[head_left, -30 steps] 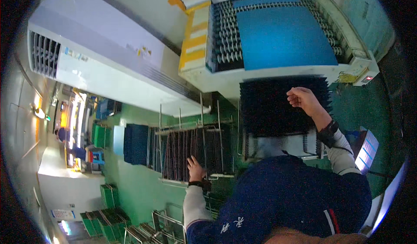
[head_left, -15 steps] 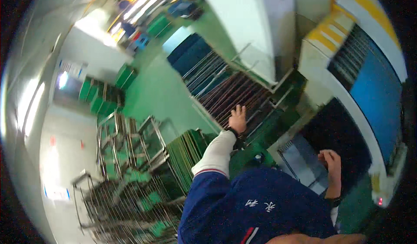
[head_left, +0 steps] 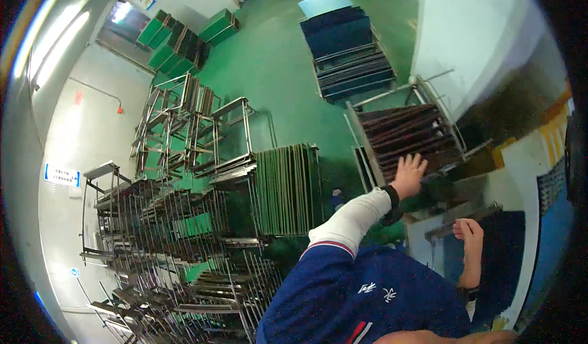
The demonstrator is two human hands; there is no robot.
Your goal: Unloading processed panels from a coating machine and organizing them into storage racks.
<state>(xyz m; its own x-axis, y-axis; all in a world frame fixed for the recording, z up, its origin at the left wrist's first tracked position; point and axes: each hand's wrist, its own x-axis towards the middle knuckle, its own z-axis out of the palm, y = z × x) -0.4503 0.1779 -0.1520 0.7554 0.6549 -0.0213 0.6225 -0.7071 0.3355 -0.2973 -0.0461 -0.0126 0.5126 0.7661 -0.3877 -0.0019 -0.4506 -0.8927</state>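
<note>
My left hand, with its fingers spread, is at the near end of a metal rack filled with thin reddish-brown boards. It appears to rest on or hover just over the boards; contact is hard to tell. A white sleeve covers that forearm, with a dark band at the wrist. My right hand is at the lower right, fingers curled together and nothing visible in them. It is over a pale machine part, near a dark blue surface.
Beyond stands another rack of dark blue boards. Green boards stand upright in a rack at centre left. Several metal frames crowd the left side. Green boxes sit by the far wall. A white panel and machinery border the right.
My view has swung to the right and downward, so the racks sit differently. My left hand stays spread over the brown boards' near end; my right hand stays curled beside the machine.
</note>
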